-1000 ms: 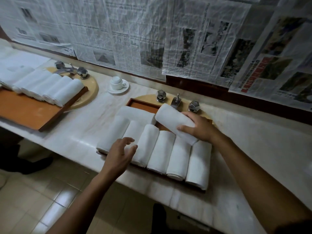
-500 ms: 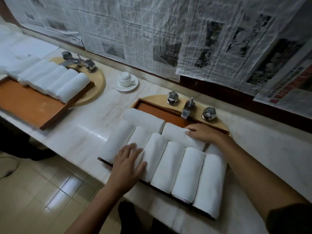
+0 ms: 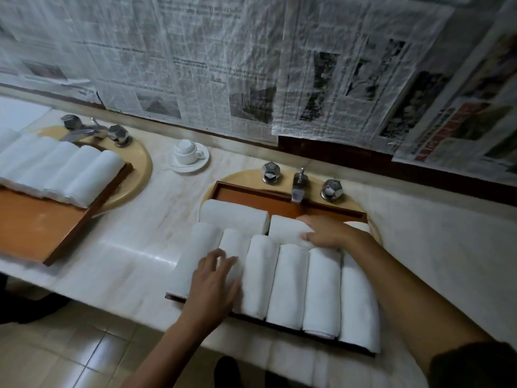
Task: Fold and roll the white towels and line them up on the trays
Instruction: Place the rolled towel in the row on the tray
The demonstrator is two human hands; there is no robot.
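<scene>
A brown wooden tray [image 3: 246, 190] lies over the right-hand basin. Along its front stand several rolled white towels [image 3: 291, 284] side by side. Behind them lie two rolls crosswise: one at the left [image 3: 233, 215] and one at the right [image 3: 284, 228]. My right hand [image 3: 331, 232] rests flat on the right crosswise roll, thumb on its near side and fingers over its top. My left hand [image 3: 214, 278] lies with spread fingers on the left front rolls. A second wooden tray [image 3: 36, 228] at the far left carries another row of rolled towels [image 3: 61, 169].
A tap with two faceted knobs [image 3: 298, 187] stands just behind the right tray. A white cup on a saucer [image 3: 188, 155] sits between the two basins. Newspaper covers the wall behind. The marble counter's front edge runs just under the tray, with tiled floor below.
My right hand brought the roll down from above the tray and laid it crosswise beside the other crosswise roll. My left hand came down onto the front rolls.
</scene>
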